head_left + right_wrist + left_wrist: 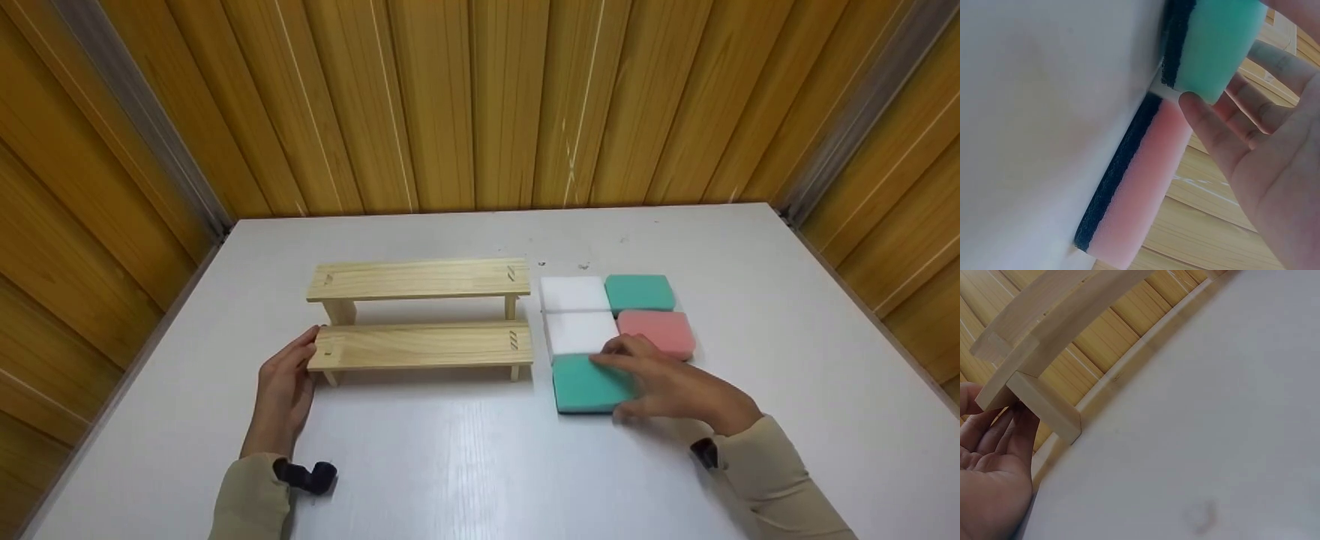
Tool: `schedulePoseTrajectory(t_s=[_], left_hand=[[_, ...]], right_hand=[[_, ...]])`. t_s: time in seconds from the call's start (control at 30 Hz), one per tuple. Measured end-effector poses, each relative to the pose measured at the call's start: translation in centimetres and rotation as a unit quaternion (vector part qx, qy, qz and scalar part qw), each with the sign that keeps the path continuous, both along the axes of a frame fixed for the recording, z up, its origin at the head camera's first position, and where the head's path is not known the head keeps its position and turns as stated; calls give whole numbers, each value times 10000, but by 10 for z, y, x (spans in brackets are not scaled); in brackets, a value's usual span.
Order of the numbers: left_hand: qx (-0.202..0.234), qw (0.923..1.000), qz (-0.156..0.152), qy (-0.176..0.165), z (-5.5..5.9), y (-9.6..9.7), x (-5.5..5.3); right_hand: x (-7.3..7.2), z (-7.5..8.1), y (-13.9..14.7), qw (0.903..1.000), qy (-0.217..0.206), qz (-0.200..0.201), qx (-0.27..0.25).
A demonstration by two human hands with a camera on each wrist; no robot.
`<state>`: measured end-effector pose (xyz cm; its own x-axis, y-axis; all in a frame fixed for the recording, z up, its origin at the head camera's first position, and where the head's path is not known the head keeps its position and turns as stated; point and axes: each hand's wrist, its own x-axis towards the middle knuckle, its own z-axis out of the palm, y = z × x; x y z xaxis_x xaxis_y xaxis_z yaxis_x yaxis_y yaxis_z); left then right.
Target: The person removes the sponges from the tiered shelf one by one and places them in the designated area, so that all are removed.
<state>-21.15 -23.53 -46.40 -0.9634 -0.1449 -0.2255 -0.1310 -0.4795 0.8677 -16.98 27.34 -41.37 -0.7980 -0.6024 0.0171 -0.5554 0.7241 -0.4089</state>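
My left hand grips the left end of the lower wooden shelf, thumb on top and fingers beneath the board in the left wrist view. One leg of this shelf stands beside the fingers. My right hand holds the near green sponge at its right side, fingers over its top and a fingertip at its corner in the right wrist view. That sponge has a dark scouring layer underneath. Just beyond it lie a pink sponge and a white sponge.
Behind the lower shelf stands a taller wooden shelf. Another white sponge and a second green sponge form the back row of the sponge group. A corrugated wood-look wall rises behind the white table.
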Motion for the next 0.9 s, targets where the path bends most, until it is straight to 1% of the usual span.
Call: schedulePoseTrajectory(t_s=[0.17,0.4,0.5,0.73,0.9], left_hand=[[-17,10000,-11,-40,1,0,0],[191,9998,-4,-96,2,0,1],[202,9997,-42,-111,2,-1,1],[215,9997,-32,-124,2,-2,1],[143,9999,-66,-64,1,-1,1]], right_hand=[[0,0,1,10000,-47,-4,-72],[0,0,4,9986,471,250,-57],[0,0,4,9983,496,299,-96],[0,2,4,9990,359,237,-114],[1,2,5,9974,564,369,-239]])
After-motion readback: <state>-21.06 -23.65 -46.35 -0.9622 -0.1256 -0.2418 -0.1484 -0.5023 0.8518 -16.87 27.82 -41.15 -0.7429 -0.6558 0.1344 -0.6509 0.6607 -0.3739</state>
